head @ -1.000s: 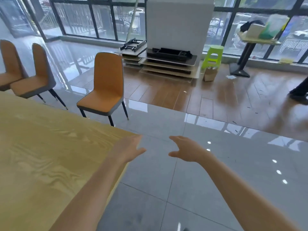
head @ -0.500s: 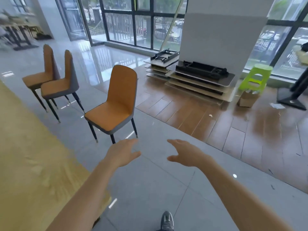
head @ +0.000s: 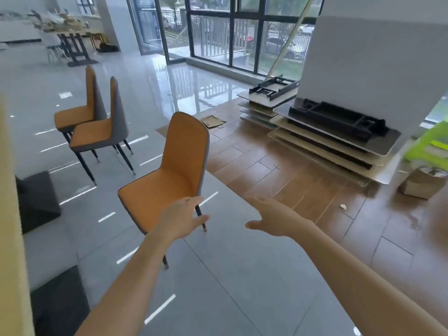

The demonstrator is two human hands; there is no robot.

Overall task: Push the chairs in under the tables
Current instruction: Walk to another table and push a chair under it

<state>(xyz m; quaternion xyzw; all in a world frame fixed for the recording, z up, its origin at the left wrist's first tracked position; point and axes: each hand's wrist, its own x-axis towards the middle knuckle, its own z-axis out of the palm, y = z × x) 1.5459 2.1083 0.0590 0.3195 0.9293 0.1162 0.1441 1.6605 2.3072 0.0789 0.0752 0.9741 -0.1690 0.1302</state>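
Note:
An orange chair with a grey back shell (head: 179, 166) stands on the grey tiles, its seat facing left toward the light wooden table (head: 9, 214) whose edge runs down the far left. My left hand (head: 181, 219) is held out open in front of the chair's seat corner, not gripping it. My right hand (head: 274, 218) is open too, to the right of the chair and apart from it. Two more orange chairs (head: 97, 134) stand farther back on the left, pulled away from the table.
A dark table base (head: 36, 197) sits under the table at left. Stacked tabletops with black frames (head: 334, 132) lie on the brown wood floor by a white pillar (head: 373, 69). A green stool (head: 429, 146) and a cardboard box (head: 421, 183) are at right.
The view has swung left and moved closer to the nearest chair. The table has slid to the left edge of view. Both hands stay open and extended, now beside the chair.

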